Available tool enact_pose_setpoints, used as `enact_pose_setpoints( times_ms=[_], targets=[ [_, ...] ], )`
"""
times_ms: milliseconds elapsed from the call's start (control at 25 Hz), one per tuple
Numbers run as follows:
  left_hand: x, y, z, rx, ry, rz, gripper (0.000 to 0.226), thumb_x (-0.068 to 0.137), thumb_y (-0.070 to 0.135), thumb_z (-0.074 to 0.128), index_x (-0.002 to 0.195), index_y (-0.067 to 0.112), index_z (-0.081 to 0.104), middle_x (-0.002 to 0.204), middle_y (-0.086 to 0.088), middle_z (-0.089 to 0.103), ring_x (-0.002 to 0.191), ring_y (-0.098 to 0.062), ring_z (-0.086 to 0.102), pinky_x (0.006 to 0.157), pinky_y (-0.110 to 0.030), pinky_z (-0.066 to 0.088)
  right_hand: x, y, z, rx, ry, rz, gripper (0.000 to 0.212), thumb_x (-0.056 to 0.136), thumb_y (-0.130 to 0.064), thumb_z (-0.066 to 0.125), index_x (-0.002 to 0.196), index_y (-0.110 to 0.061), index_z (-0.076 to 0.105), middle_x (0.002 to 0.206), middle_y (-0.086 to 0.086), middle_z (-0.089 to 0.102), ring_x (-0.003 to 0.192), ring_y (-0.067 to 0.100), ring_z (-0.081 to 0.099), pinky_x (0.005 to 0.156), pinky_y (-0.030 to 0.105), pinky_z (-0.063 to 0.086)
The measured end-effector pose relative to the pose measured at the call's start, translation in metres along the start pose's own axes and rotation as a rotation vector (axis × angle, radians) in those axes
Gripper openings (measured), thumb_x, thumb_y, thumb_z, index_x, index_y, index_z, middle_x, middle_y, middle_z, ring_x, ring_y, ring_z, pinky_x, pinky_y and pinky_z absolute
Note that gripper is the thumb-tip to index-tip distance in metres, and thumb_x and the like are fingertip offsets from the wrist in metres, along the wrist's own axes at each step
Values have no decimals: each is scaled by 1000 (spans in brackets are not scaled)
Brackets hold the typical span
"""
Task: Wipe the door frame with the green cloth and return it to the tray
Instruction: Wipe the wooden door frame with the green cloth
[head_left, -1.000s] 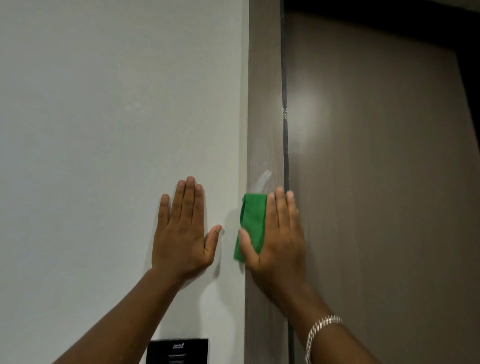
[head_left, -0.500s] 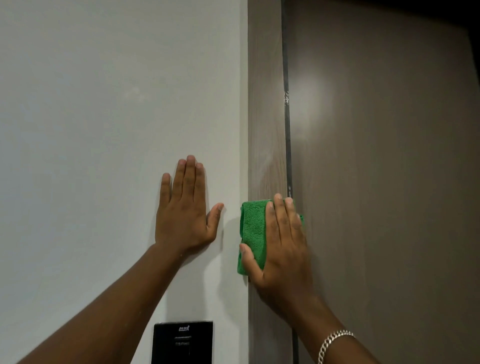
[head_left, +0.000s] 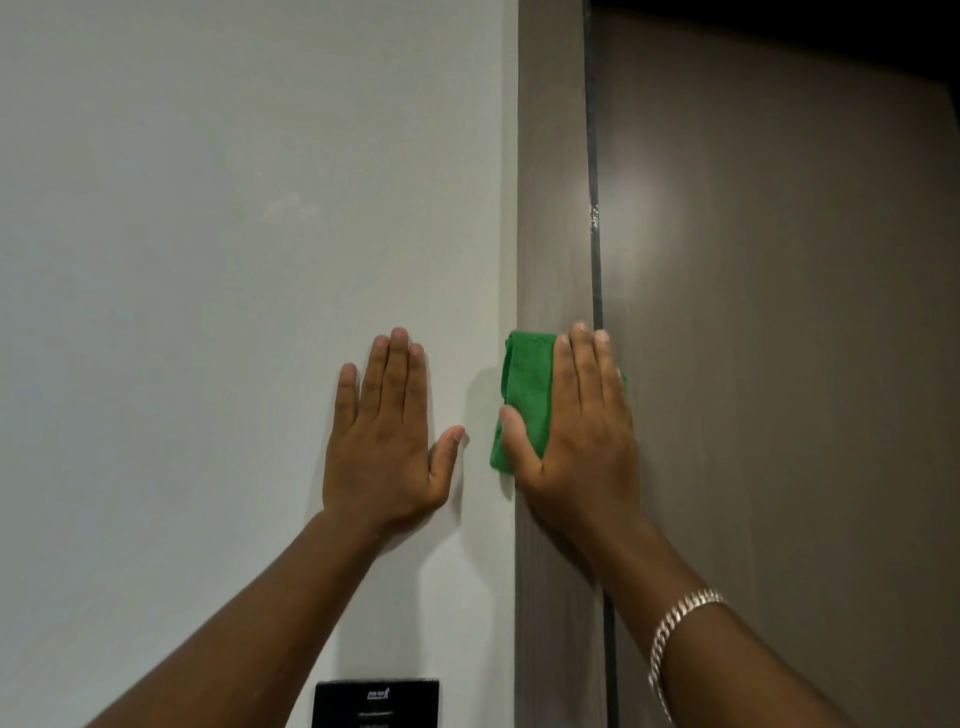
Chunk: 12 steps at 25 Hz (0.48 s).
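The brown wood-grain door frame (head_left: 553, 208) runs vertically between the white wall and the closed door (head_left: 779, 364). A folded green cloth (head_left: 527, 384) lies flat against the frame at mid height. My right hand (head_left: 576, 436) presses on it, palm down, fingers pointing up, thumb across the cloth's lower left. My left hand (head_left: 387, 436) rests flat on the white wall just left of the frame, fingers together, holding nothing. No tray is in view.
A dark gap (head_left: 597, 260) separates the frame from the door. A black wall panel (head_left: 376, 701) sits at the bottom edge below my left forearm. A silver bracelet (head_left: 675, 629) circles my right wrist. White wall (head_left: 208, 260) fills the left half.
My right hand has slid the cloth up the frame after a short downward stroke. The pale smear seen on the frame earlier is gone. My left hand stays flat on the wall.
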<state>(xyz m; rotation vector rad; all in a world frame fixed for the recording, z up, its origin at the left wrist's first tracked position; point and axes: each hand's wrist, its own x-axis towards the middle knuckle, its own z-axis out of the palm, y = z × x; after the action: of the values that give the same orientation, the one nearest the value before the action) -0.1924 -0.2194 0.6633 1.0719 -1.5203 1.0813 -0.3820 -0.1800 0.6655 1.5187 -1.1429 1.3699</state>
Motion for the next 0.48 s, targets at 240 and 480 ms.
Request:
enact_pose_setpoints(
  times_ms=[240,480],
  targets=[
    [0,1,-3,-14,-18,-5,84,92,53,28,155,5,1,166,-15,-3,154,-27,-5,124,-52,7,-93,10,2,-36,-76,-61,88,90,-55,48,158,-10,16,169,6,11,158,23,3,127,46,16],
    [-1,0,1,-7,6,9,85,92,55,27,155,6,-1,166,-14,-4,154,-26,-6,124,-51,7,-3,2,-4,-17,-31,-26,85,94,-58,40,158,-10,11,169,9,10,158,23,-1,128,46,13]
  ],
)
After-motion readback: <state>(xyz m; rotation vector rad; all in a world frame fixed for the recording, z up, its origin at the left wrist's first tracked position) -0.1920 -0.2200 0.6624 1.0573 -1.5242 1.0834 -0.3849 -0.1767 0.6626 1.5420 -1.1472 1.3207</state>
